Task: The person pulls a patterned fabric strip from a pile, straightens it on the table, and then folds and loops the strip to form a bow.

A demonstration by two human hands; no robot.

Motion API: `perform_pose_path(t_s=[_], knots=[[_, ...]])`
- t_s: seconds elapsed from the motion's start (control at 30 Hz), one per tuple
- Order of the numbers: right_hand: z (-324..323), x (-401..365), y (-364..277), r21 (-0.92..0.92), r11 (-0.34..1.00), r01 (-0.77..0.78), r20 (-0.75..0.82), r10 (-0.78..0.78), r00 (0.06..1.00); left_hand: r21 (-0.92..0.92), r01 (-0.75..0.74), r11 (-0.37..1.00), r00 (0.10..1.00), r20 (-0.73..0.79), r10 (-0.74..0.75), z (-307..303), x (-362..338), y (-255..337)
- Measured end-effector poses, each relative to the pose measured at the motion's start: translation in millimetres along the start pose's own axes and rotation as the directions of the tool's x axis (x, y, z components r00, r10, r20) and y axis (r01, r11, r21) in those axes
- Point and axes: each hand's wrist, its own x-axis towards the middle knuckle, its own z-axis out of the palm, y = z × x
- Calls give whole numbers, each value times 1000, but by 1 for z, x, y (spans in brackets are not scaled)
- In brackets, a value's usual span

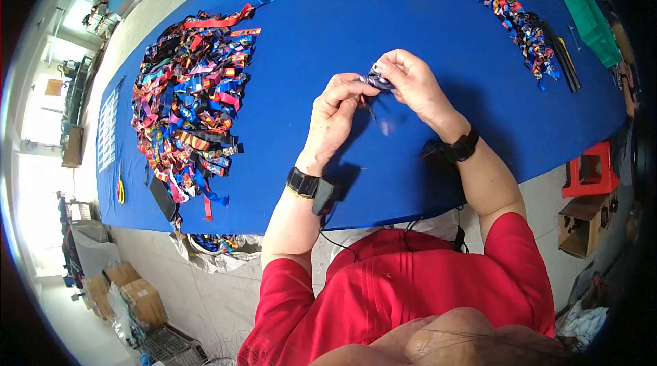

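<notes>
A dark patterned strap point(376, 81), bunched and partly covered by fingers, is held up over the blue cloth between both hands. My left hand point(333, 114) pinches its near side, with the thumb and index finger closed. On the far side my right hand point(413, 85) grips the same strap between thumb and fingers. A loose end point(384, 125) hangs below the fingers, blurred by motion. To the left lies a large heap of colourful printed straps point(188, 102). Each wrist has a black band around it.
A blue-covered table point(301, 44) spans the view. At the upper right lies a long row of bundled straps point(503, 6), beside a green tray point(585, 17). Yellow-handled scissors point(121, 191) and a dark phone-like slab point(163, 198) lie at left. A red stool point(590, 171) stands off the right edge.
</notes>
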Motion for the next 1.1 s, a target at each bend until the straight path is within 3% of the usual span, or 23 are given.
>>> perform_pose_path(t_s=[0.1, 0.2, 0.4, 0.53, 0.83, 1.1], knots=[[0, 0, 0, 19, 1000, 1, 18, -1, 1000, -50, 76, 996, 997, -25, -77, 1, 1, 3], [1, -2, -3, 23, 1000, -10, 24, 9, 1000, -334, 236, 913, 958, -77, -276, 0, 2, 3], [7, -4, 1, 0, 1000, 11, 75, -11, 997, -303, 376, 876, 921, 21, -388, -1, 3, 9], [5, -7, -6, 48, 998, -35, 126, 28, 992, -311, 363, 878, 929, 41, -369, -1, 2, 2], [0, -9, -15, -40, 999, -5, 255, 15, 967, -376, 378, 846, 919, 40, -393, -4, 3, 6], [-2, -5, -9, -7, 999, 45, 258, -42, 965, -369, 416, 831, 903, 62, -425, -6, 4, 10]])
